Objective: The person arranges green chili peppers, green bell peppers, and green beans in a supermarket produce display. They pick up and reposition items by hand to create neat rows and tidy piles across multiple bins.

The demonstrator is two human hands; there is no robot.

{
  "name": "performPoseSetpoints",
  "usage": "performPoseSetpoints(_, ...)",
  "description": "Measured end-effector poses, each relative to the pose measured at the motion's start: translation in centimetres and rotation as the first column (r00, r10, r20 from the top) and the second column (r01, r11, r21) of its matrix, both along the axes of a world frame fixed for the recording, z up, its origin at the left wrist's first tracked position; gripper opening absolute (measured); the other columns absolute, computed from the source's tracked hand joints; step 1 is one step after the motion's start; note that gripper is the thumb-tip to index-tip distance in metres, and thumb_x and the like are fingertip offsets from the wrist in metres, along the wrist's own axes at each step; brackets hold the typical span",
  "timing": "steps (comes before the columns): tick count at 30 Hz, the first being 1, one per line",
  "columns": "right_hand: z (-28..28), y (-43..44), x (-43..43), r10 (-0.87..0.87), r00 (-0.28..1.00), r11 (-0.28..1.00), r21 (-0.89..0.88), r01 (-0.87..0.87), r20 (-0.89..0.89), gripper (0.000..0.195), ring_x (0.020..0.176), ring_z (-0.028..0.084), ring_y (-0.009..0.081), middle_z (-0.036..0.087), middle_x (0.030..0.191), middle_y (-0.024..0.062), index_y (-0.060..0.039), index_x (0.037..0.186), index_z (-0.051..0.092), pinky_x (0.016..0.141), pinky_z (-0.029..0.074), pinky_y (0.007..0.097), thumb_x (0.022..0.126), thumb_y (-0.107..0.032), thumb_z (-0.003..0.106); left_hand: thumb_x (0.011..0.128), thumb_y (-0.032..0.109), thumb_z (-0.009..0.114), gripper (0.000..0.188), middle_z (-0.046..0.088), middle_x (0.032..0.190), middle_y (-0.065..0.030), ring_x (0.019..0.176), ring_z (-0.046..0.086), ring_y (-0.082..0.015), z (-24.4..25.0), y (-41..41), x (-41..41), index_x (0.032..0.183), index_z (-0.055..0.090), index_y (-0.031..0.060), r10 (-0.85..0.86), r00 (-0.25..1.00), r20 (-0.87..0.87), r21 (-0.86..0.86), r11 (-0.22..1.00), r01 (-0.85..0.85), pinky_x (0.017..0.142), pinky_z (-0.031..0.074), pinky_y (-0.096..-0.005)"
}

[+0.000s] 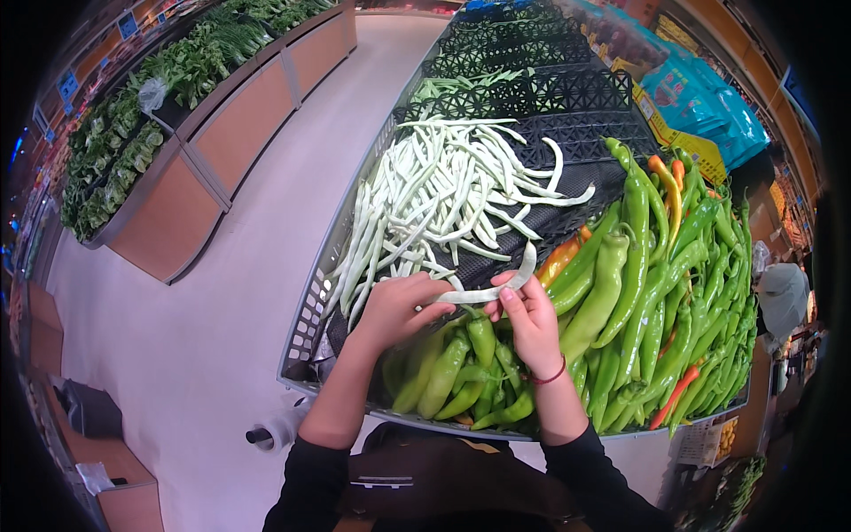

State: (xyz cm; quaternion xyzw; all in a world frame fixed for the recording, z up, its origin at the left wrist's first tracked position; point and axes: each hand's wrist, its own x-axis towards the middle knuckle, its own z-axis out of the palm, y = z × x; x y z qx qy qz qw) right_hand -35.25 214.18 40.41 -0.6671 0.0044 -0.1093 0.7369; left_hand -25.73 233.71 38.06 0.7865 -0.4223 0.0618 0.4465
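A pale green bean pod (477,296), curved up at its right end, is held between both hands over the produce stand. My left hand (403,307) pinches its left end. The fingers and thumb of my right hand (530,319) grip it near the bend; a red cord circles that wrist. Just beyond the hands lies a heap of pale green beans (447,193) on black mesh matting (484,264). Long green peppers (648,319), with a few orange and red ones, fill the right side. More green peppers (459,379) lie beneath and between my forearms.
Black plastic crates (575,90) stand behind the beans, with teal packages (705,100) at the right. A grey perforated rim (309,319) bounds the stand's left side. A roll of clear bags (276,429) hangs at the near left corner. Across the aisle stands a leafy greens display (179,206).
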Motion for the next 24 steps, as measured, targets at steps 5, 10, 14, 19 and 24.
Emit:
performPoseSetpoints(5, -0.3, 0.0, 0.2, 0.001, 1.0, 1.0, -0.026, 0.0, 0.018, 0.019, 0.075, 0.053, 0.0069, 0.06, 0.085, 0.0021, 0.0002, 0.116, 0.053, 0.069, 0.044, 0.0202, 0.1, -0.011, 0.05, 0.081, 0.032, 0.072, 0.024, 0.059, 0.069, -0.0052, 0.059, 0.06, -0.0228, -1.1, 0.4, 0.0, 0.093, 0.068, 0.011, 0.02, 0.991, -0.132, -0.064, 0.998, -0.028, 0.055, 0.045, -0.0327)
performPoseSetpoints(10, -1.0, 0.1, 0.1, -0.06, 0.998, 0.997, -0.051, 0.062, 0.034, 0.016, 0.072, 0.054, 0.0068, 0.059, 0.081, 0.0011, 0.0005, 0.11, 0.055, 0.066, 0.044, 0.0203, 0.097, -0.009, 0.056, 0.081, 0.033, 0.073, 0.026, 0.063, 0.07, -0.0068, 0.061, 0.062, -0.0242, -1.1, 0.4, -0.4, 0.092, 0.068, 0.0101, -0.005, 0.97, -0.244, 0.021, 1.0, 0.01, 0.054, 0.046, -0.0326)
performPoseSetpoints(14, -1.6, -0.1, -0.3, -0.107, 0.994, 0.977, -0.179, 0.111, 0.035, 0.014, 0.07, 0.055, 0.0067, 0.059, 0.079, 0.0011, 0.0, 0.107, 0.055, 0.064, 0.044, 0.0203, 0.096, -0.008, 0.057, 0.08, 0.024, 0.077, 0.023, 0.058, 0.062, -0.0066, 0.05, 0.054, -0.0188, -1.4, 0.2, -0.7, 0.091, 0.068, 0.0055, -0.031, 0.986, -0.166, -0.034, 0.999, 0.025, 0.049, 0.04, -0.0293)
performPoseSetpoints(19, -1.3, 0.0, -0.3, -0.13, 0.992, 0.97, -0.206, 0.126, -0.006, 0.011, 0.07, 0.056, 0.0067, 0.059, 0.078, 0.0013, -0.0006, 0.104, 0.055, 0.063, 0.044, 0.0206, 0.095, -0.007, 0.058, 0.086, 0.036, 0.066, 0.025, 0.065, 0.076, -0.0061, 0.067, 0.063, -0.0266, -1.4, 0.3, -0.4, 0.095, 0.066, 0.0126, -0.004, 0.988, -0.154, 0.044, 0.999, 0.011, 0.058, 0.047, -0.0354)
performPoseSetpoints(24, -1.2, 0.7, 0.5, -0.019, 0.999, 0.974, -0.226, 0.03, 0.05, 0.052, 0.078, 0.055, 0.0103, 0.059, 0.086, 0.006, -0.001, 0.139, 0.028, 0.075, 0.045, 0.0224, 0.093, 0.003, 0.053, 0.09, 0.031, 0.062, 0.026, 0.064, 0.096, -0.0065, 0.091, 0.06, -0.0271, -4.3, 0.4, 1.7, 0.106, 0.066, 0.0116, 0.134, 0.984, -0.119, 0.096, 0.988, -0.123, 0.078, 0.046, -0.037)
